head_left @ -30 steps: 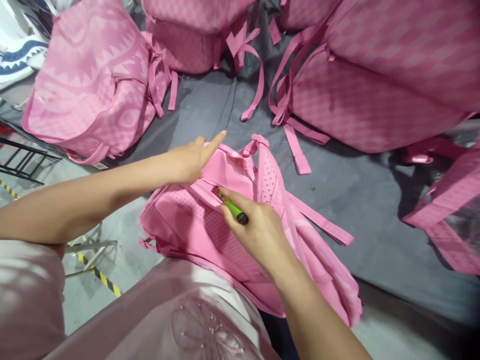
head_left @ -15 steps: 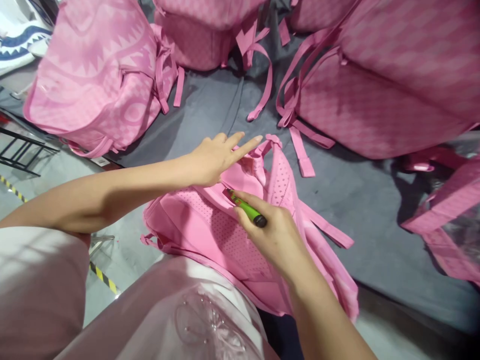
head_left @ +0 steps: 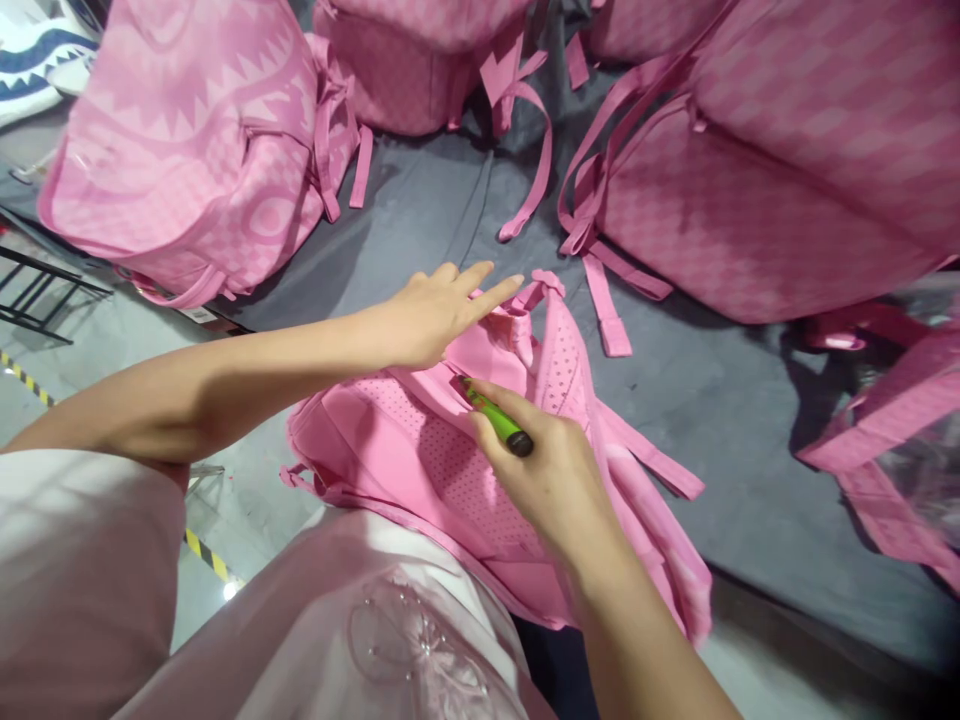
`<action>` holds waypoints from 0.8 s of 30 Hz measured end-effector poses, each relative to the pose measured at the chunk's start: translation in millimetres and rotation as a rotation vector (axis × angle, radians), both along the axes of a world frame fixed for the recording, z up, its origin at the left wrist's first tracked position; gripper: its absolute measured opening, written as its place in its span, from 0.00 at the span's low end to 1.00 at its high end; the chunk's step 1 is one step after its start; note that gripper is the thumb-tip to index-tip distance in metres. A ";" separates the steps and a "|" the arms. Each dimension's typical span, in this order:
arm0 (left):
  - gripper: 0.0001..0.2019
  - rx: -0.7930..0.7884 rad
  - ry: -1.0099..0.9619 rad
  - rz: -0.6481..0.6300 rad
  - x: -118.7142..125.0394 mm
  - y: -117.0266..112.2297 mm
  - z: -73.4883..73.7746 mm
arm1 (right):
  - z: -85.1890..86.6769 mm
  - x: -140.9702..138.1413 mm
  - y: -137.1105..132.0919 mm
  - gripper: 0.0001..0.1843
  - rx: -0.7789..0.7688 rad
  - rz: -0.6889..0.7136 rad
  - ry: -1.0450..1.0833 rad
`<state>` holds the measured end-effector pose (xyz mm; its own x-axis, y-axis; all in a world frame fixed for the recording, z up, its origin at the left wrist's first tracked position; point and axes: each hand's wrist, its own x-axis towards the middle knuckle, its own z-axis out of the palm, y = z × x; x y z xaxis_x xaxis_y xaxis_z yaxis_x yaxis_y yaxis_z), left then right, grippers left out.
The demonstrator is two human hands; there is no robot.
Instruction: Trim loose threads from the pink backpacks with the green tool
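Observation:
A pink backpack lies back-side up on the grey cloth-covered table, right in front of me. My left hand rests on its top edge with the fingers stretched out flat, beside the carry loop. My right hand is closed on a green pen-like tool with a black end; its tip touches the mesh back panel near the top seam.
Several more pink backpacks ring the work area: one at the far left, one at the back, a large one at the right, another at the right edge. Loose straps trail over the cloth. Grey floor with hazard tape lies at the left.
My left hand has slid to the right along the backpack's top edge and spread from one pointing finger to flat fingers. My right hand with the green tool has barely shifted.

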<state>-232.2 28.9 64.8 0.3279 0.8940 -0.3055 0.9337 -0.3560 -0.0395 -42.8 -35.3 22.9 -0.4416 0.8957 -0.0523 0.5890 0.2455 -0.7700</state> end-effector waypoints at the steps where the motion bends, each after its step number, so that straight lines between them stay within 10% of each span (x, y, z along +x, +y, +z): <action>1: 0.54 0.002 -0.001 -0.008 -0.5 0.5 0.5 | 0.1 -2.5 -0.2 0.20 0.001 -0.006 0.014; 7: 0.48 0.037 0.002 -0.065 -8.8 -10.7 11.7 | 32.7 3.8 -12.7 0.12 0.051 0.016 0.135; 11: 0.42 0.167 0.038 -0.104 -17.7 -1.1 -2.6 | 44.9 72.9 -21.5 0.09 0.365 -0.227 0.277; 14: 0.44 0.218 0.060 -0.124 -16.3 -0.4 -9.0 | 25.4 158.0 -20.6 0.16 0.526 -0.770 0.014; 16: 0.44 0.236 0.077 -0.122 -16.4 -2.6 -10.9 | 2.5 217.0 -7.1 0.18 0.313 -1.006 -0.445; 24: 0.39 0.203 0.039 -0.148 -32.3 4.9 -23.6 | -49.3 345.4 83.0 0.20 0.009 -1.038 -0.698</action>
